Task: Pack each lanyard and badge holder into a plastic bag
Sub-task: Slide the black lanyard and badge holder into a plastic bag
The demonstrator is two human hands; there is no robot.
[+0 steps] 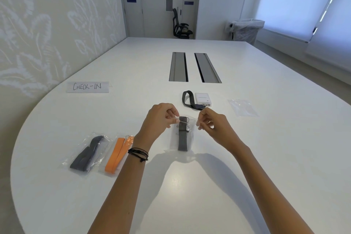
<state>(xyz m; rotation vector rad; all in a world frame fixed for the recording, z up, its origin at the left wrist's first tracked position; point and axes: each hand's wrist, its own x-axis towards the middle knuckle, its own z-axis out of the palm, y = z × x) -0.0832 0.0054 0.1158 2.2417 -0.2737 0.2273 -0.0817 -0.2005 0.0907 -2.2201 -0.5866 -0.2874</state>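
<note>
Nearest, left of the left fingers, lie a bagged dark lanyard (86,155) and a bagged orange lanyard (117,155). The left hand (161,118) and right hand (210,124) pinch the top corners of a plastic bag (175,138) holding a grey lanyard (183,138). Just beyond the right fingers lie a black lanyard (188,100) and a white badge holder (203,98), with an empty bag (243,107) farther right.

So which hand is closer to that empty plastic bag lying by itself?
Right. The right hand pinches the grey lanyard's bag at its top, just left of the empty bag; the left hand pinches the opposite top corner, farther left.
</note>
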